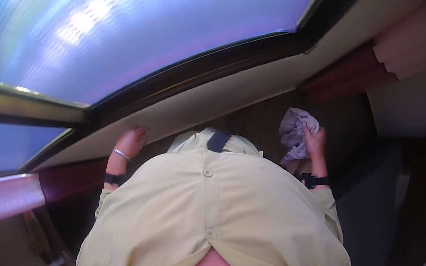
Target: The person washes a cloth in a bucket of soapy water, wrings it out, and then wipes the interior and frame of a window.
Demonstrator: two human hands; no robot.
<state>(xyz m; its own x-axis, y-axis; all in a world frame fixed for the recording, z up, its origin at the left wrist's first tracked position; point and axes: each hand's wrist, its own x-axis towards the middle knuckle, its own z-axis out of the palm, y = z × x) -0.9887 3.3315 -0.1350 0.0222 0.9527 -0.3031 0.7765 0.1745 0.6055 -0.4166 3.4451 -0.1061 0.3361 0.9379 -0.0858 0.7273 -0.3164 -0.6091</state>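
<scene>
My right hand point(314, 140) grips a crumpled, pale lilac cloth point(297, 133), which bunches up above the fingers and hangs down beside the wrist. Out to the left of my body, my left hand point(133, 139) is raised near the pale wall under the window; its fingers look partly curled, and no object shows in it. The large window pane point(197, 27) has ribbed, translucent glass with bright light on it. A dark frame point(209, 57) borders the pane.
A pale wall strip point(201, 101) runs beneath the window frame. Dark red and pink panels point(346, 77) lie at the upper right, with similar ones at the lower left. A dark grey surface point(371, 203) stands at my right, beside a dark brown piece point(424, 204).
</scene>
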